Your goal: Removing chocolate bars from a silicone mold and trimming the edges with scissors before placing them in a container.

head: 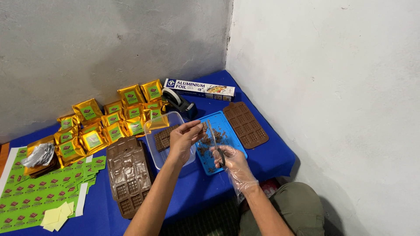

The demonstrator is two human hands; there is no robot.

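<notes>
My left hand (183,137) holds a small brown chocolate piece (204,126) pinched in its fingertips above the blue tray (231,136). My right hand (234,162), in a thin clear plastic glove, grips scissors (214,140) whose blades point up toward that piece. Chocolate crumbs lie scattered over the tray. Under my left hand a clear plastic container (175,117) holds chocolate bars (162,137).
Brown chocolate moulds lie at the right (246,124) and stacked in front (129,175). Several gold pouches (111,120) with green labels stand at the back left. Green label sheets (35,196), crumpled foil (39,154), a tape dispenser (179,102) and a foil box (199,88) sit on the blue table.
</notes>
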